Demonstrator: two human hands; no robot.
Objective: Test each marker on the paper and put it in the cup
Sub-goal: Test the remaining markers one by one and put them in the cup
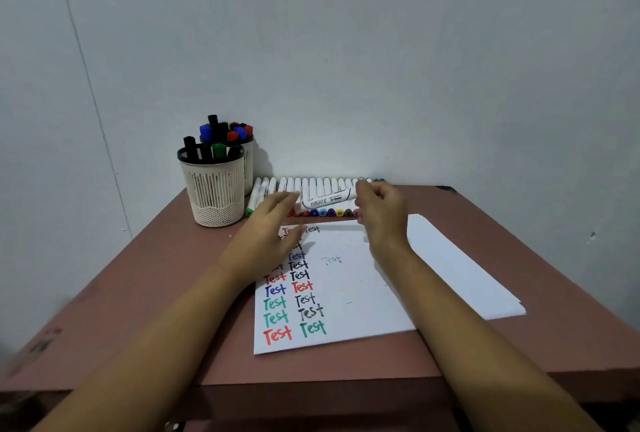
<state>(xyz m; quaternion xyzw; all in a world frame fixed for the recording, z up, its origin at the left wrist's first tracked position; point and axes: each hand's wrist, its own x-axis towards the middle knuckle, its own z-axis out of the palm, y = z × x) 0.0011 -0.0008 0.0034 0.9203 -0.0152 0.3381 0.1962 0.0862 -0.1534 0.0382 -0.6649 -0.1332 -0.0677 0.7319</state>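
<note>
Right hand (381, 213) is pinching the right end of a white marker (327, 198), held sideways in the air just above the row of white markers (325, 185) lined up along the wall at the 12 o'clock edge of the paper (346, 293). Left hand (273, 220) reaches the marker's left end with fingers mostly straight, but it's blurry, so I can't tell if it's actually gripping. The paper already has two columns of "Test" in red, blue, green and black (the top ones are hidden behind the left hand). At 10 o'clock from the paper there's a slotted cream cup (214, 189) with black and green markers in it, and a second cup (248, 161) right behind it. More white sheets (460, 268) stick out at 3 o'clock on the brown surface (156, 293)
</note>
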